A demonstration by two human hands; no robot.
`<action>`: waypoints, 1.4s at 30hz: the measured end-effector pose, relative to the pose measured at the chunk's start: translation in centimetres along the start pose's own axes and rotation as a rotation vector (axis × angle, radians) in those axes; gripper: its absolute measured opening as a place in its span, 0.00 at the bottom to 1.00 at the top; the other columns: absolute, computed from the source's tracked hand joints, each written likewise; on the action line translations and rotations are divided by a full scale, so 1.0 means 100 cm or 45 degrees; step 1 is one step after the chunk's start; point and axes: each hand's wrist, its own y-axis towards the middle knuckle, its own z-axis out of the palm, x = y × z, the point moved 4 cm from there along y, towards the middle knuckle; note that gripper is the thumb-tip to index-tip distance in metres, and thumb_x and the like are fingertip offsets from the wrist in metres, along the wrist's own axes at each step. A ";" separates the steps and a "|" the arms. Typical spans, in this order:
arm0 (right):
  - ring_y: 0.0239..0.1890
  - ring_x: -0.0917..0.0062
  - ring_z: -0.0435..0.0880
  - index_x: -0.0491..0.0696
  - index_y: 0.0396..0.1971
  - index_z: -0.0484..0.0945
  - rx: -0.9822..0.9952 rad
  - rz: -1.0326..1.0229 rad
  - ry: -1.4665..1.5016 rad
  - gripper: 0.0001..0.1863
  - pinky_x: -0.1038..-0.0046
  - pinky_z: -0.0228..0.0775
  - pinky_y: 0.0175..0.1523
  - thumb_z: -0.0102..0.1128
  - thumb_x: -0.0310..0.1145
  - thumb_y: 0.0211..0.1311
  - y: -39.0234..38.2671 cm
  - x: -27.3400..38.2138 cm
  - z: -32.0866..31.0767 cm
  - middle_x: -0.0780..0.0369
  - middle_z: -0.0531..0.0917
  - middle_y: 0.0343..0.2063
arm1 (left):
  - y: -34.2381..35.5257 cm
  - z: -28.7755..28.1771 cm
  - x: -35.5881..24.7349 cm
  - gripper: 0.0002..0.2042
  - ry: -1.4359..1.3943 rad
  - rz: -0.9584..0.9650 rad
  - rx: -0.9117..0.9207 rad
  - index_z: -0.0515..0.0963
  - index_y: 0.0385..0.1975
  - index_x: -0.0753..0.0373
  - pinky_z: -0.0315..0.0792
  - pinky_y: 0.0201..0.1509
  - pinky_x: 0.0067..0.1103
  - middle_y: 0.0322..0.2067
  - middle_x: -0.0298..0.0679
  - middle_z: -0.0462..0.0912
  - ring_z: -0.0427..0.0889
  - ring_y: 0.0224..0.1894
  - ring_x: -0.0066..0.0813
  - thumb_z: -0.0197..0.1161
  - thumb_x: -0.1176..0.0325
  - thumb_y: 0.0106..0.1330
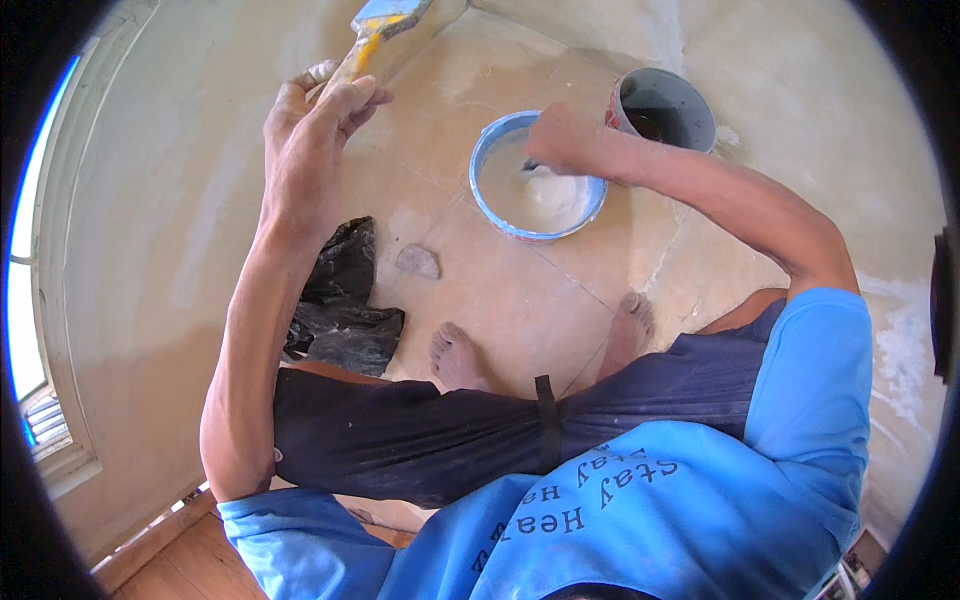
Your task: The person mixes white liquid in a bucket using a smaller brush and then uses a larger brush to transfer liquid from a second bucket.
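Note:
High at upper left, my left hand (320, 115) grips the pale handle of a paintbrush (385, 20), its yellow-marked head raised and streaked with light blue and white. My right hand (565, 135) is over a blue-rimmed bucket (480, 185) of pale, creamy material (555, 200), fingers curled round a dark tool (533, 164) whose lower end is at the mixture; its exact shape is hidden. Just behind and right of that bucket stands a grey bucket (685, 115) with dark contents.
A crumpled black plastic sheet (340, 310) and a small grey slab (417, 261) lie on the tiled floor (530, 300) near my bare feet (455, 355). A pale wall (150, 200) with a white-framed window (50, 420) is at left; a wooden surface (170, 560) shows at lower left.

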 end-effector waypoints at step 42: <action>0.29 0.59 0.86 0.46 0.21 0.84 0.198 0.004 -0.086 0.04 0.60 0.77 0.34 0.64 0.28 0.43 -0.011 0.000 -0.008 0.53 0.85 0.24 | -0.001 0.000 -0.002 0.22 0.040 0.043 0.035 0.66 0.51 0.75 0.68 0.64 0.23 0.43 0.46 0.76 0.80 0.48 0.29 0.62 0.65 0.65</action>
